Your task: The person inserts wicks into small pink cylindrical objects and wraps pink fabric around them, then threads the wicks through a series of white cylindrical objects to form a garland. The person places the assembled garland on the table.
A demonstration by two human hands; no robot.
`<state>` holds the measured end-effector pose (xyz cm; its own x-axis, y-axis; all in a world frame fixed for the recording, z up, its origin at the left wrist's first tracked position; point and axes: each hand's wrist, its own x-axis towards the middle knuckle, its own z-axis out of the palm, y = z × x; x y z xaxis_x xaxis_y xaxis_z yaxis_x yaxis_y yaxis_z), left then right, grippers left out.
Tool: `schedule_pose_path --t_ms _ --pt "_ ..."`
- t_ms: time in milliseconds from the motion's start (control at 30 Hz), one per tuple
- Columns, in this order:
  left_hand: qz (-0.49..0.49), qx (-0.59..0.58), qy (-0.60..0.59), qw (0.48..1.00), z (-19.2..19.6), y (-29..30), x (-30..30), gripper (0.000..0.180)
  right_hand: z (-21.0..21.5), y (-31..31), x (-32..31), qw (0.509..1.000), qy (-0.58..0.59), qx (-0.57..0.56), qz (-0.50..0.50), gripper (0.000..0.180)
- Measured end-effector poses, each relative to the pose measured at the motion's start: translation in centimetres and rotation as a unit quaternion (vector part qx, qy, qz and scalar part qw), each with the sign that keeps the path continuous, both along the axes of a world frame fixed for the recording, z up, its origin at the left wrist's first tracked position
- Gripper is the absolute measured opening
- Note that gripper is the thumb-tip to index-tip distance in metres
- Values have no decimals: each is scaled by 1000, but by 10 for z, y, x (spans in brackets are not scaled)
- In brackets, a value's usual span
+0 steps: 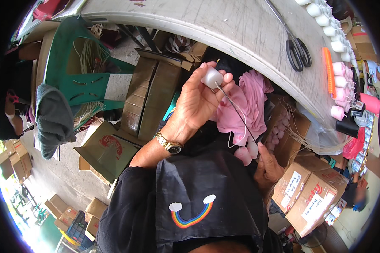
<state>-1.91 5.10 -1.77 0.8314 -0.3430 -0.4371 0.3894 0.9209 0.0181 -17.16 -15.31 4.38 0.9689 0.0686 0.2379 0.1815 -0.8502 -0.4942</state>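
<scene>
My left hand (195, 105), with a gold watch on its wrist, is raised over my lap. Its fingers close around a small white candle (212, 78). A thin dark metal rod (237, 110) meets the candle's end and slants down to the right. At the rod's lower end is my right hand (268, 169), its fingers closed on it and partly hidden. Just left of those fingertips are a pink candle (242, 155) and a whitish one (252, 149). Behind them lies a bunched pink cloth (250, 103).
A grey-white table (190, 16) curves across the top, bearing black-handled scissors (297, 52), an orange plastic strip (328, 72) and rows of white and pink candles. An open carton (297, 128) holds pink candles and wicks. Taped boxes (310, 196) and a green chair (84, 88) flank me.
</scene>
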Motion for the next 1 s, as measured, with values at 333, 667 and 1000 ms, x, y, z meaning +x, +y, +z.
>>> schedule_pose_path --t_ms 333,667,1000 --pt "24 188 -152 970 -1 -6 0 31 7 3 1 998 59 -26 -19 41" --pt "-73 254 -365 893 26 -22 -19 41 -23 11 3 908 209 349 -104 27" --pt "-29 173 -348 921 33 -26 -19 39 -23 24 17 865 199 456 -68 28"
